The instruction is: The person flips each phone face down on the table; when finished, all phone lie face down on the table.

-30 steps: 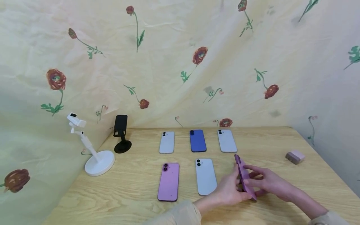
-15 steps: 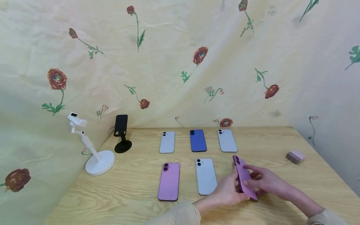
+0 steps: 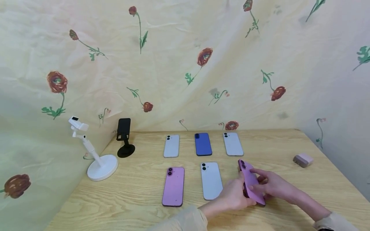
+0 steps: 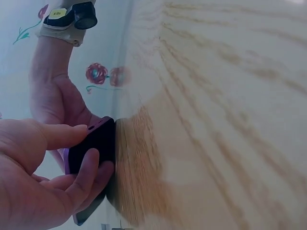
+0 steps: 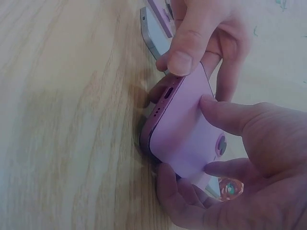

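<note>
Both hands hold a purple phone tilted on its long edge over the wooden table, camera end pointing away from me. My left hand grips its near left side, thumb on the bottom edge. My right hand holds it from the right, thumb pressed on the pink back. In the left wrist view the phone's dark corner sits between the left fingers and the right hand, close to the tabletop.
Five more phones lie face down in two rows: white, blue and white at the back, pink and white in front. A white stand, a black stand and a small pink block also stand here.
The purple phone has tipped from nearly edge-on to show more of its back, its far end shifting slightly left. Both hands stay on it.
</note>
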### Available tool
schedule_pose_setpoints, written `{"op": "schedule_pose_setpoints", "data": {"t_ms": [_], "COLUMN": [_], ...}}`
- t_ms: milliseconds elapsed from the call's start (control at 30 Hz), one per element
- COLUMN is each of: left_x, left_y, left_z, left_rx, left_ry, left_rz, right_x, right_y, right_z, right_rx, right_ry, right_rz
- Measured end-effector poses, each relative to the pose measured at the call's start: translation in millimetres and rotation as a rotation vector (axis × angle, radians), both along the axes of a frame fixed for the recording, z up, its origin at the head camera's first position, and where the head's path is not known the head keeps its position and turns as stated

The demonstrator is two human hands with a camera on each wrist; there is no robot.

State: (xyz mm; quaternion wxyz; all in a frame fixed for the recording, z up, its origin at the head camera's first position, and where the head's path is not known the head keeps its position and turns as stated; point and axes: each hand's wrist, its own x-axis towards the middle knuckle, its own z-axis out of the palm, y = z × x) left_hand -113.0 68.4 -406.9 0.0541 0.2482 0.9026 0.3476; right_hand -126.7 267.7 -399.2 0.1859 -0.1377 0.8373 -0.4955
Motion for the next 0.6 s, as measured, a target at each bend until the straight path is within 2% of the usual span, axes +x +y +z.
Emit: {"op": "schedule_pose_setpoints", "data": {"t_ms": [233, 600], "left_x": [-0.6, -2.0], "left_y": [-0.6, -1.0], "left_z": [-0.9, -4.5], "left_rx": [-0.087, -0.101], "left_ry": [0.066, 0.081], "left_rz": [0.017, 0.018], "right_x": [0.3, -0.3], "right_y": [-2.9, -3.1], "right_z": [-1.2, -3.4], "right_rx": [0.049, 0.089], "right_ry": [0.075, 0.135], "right_rz": [0.0, 0.03]}}
